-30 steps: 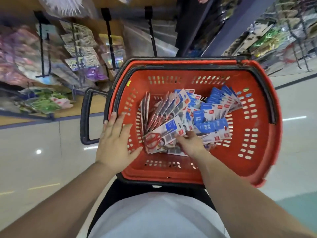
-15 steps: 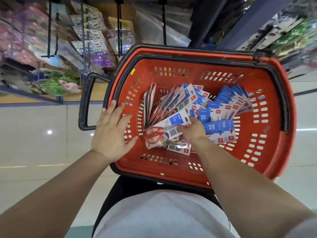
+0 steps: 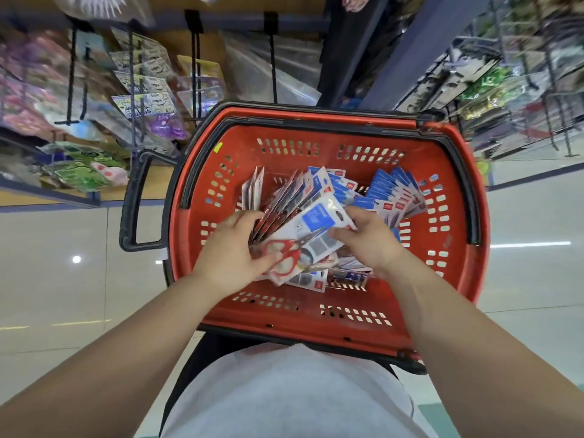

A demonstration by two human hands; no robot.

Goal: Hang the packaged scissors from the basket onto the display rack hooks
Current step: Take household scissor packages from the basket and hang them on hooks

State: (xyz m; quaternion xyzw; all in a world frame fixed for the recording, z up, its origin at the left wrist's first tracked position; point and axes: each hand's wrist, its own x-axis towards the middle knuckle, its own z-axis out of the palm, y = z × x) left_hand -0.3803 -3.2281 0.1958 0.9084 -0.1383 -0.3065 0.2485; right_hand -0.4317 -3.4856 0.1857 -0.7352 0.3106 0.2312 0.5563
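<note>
Shop shelves (image 3: 94, 105) behind, left hand (image 3: 234, 248) and right hand (image 3: 366, 238) pinch scissors pack (image 3: 316, 229) ends

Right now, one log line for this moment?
phase: pick | left hand grips scissors pack | right hand pinches its top | pack in basket, not yet hung

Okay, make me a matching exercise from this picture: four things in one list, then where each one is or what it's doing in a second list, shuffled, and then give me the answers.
Column one
1. left hand
2. right hand
3. basket
4. black handle

Column two
A. sticks out past the basket's left side
B. grips the top scissors pack at its red-handled end
C. pinches the top scissors pack at its hang-hole end
D. red, with many blue-carded packs inside

Pairs: 1-B, 2-C, 3-D, 4-A
</note>
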